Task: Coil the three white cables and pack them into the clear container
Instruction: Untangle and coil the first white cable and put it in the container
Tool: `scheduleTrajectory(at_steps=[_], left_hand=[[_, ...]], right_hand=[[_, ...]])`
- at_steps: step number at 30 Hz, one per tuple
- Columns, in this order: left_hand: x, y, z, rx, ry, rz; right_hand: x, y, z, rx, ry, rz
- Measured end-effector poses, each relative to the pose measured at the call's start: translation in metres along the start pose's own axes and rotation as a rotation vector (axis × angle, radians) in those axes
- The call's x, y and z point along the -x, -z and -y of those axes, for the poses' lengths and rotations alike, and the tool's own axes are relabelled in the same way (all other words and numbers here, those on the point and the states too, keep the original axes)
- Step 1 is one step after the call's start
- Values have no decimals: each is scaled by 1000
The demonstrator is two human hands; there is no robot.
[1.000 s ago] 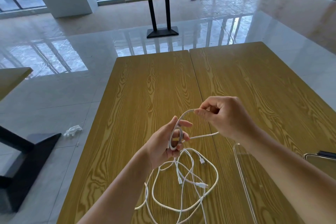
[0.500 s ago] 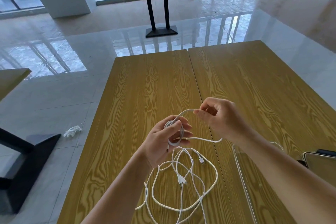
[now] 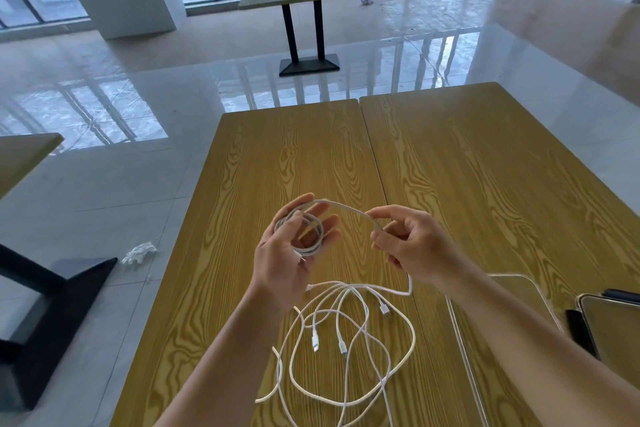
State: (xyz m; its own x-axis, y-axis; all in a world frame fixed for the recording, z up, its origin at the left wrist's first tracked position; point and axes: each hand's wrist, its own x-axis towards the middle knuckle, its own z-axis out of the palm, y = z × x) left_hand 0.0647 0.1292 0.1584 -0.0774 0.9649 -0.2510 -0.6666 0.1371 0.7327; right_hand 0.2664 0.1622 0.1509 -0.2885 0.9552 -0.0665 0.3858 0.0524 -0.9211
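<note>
My left hand [image 3: 292, 250] holds a small coil of white cable [image 3: 306, 230] wound in a few loops against its palm, thumb across the loops and fingers spread. The same cable arcs right to my right hand [image 3: 407, 243], which pinches it between thumb and fingers; its tail drops down to the table. Below my hands, loose white cables [image 3: 346, 333] lie tangled on the wooden table [image 3: 277, 156] with several plugs showing. The clear container [image 3: 460, 333] stands at the right, partly behind my right forearm.
A phone in a clear case [image 3: 609, 326] lies at the table's right edge beside the container. The table is two wooden tops joined by a seam. Glossy tiled floor, a black table base [image 3: 45, 302] at the left and another table farther back.
The coil in my left hand has grown by a loop. My left fingers have opened out and my right hand has drawn apart to the right, stretching the cable between them.
</note>
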Motion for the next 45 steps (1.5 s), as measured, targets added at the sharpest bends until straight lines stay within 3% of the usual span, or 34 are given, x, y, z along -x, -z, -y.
scheduleTrajectory(at_steps=[6,11,15,23,30,36,45], left_hand=[[-16,20,-16,247,21,-253],[-26,38,-28,337,-9,-351],[-32,48,-30,311,-6,-366],[-39,56,-20,253,44,-399],[-41,59,-16,270,51,-416],[-41,57,-10,208,50,-403],[-34,44,3,-156,87,-348]], right_hand=[[9,7,-3,14,10,118],[14,15,-2,-29,-51,244],[19,21,0,-101,-38,302],[16,18,-6,44,132,168],[20,10,-8,-17,67,161],[23,1,-3,-195,20,171],[26,-6,29,-612,95,143]])
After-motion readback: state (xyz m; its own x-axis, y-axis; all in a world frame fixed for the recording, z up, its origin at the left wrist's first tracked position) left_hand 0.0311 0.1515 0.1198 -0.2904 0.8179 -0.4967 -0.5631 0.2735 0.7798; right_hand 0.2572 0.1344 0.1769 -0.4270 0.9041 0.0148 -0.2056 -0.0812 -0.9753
